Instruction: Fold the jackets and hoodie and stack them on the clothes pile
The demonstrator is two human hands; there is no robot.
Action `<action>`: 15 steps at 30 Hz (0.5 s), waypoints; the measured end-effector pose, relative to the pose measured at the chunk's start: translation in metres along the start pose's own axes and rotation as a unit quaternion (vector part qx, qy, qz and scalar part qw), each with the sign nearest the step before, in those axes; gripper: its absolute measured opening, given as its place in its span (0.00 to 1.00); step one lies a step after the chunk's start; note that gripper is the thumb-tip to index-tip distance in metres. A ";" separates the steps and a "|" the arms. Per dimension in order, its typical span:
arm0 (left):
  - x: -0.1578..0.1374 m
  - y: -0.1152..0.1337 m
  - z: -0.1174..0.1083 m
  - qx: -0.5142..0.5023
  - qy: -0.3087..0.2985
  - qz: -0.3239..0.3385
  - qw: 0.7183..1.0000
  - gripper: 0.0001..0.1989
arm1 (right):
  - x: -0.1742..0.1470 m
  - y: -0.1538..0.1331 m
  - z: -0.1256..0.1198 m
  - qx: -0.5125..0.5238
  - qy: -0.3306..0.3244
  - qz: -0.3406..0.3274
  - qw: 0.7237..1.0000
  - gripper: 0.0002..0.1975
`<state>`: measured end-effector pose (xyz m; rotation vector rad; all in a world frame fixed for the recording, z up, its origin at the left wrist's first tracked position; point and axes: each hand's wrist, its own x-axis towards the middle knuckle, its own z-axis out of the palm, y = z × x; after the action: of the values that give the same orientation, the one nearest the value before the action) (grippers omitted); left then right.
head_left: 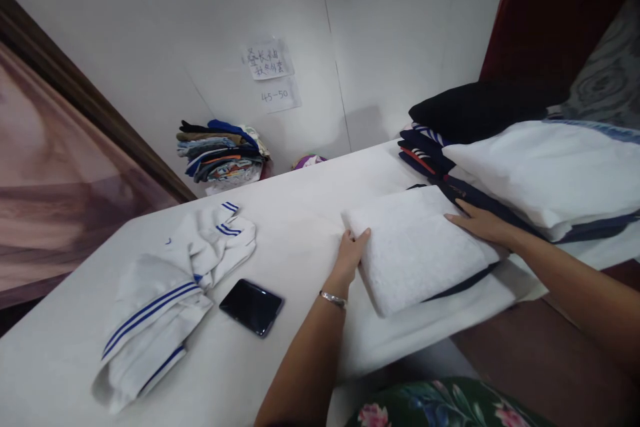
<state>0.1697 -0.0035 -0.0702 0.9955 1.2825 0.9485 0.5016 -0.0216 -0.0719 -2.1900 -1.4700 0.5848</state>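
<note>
A folded white garment [425, 250] with a textured surface lies on the table, over something dark navy that shows along its lower right edge. My left hand [353, 250] is closed on the garment's left edge, thumb on top and fingers mostly out of sight. At the far right edge my right hand [480, 221] rests with its fingers stretched out, touching the white garment and the navy clothing [475, 195] beside it. Left of the hands lie a black phone [252, 307] and a crumpled white garment with blue stripes [155, 320].
On the right of the white table [300, 247] is a pile with white clothing [545, 167] and a black garment [485, 110]. A stack of folded clothes [225, 153] stands beyond the far edge. Paper notes [270, 60] hang on the wall; a pink curtain [65, 193] hangs left.
</note>
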 end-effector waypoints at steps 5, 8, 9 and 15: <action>0.003 0.016 -0.001 -0.085 -0.003 0.034 0.996 0.32 | -0.008 -0.030 0.002 0.075 -0.010 -0.024 0.997 0.39; 0.006 0.036 -0.028 -0.080 0.032 0.066 0.994 0.33 | -0.014 -0.055 0.012 0.103 -0.001 -0.062 0.993 0.39; 0.006 0.040 -0.041 -0.067 0.042 0.077 0.994 0.33 | -0.015 -0.063 0.019 0.103 0.003 -0.077 0.992 0.39; 0.009 0.021 -0.099 0.084 0.126 0.044 0.987 0.34 | -0.011 -0.091 0.075 -0.044 -0.023 -0.144 0.988 0.37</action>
<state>0.0712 0.0165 -0.0553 1.0959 1.5605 1.0724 0.3875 0.0083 -0.0803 -1.9863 -1.8245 0.4813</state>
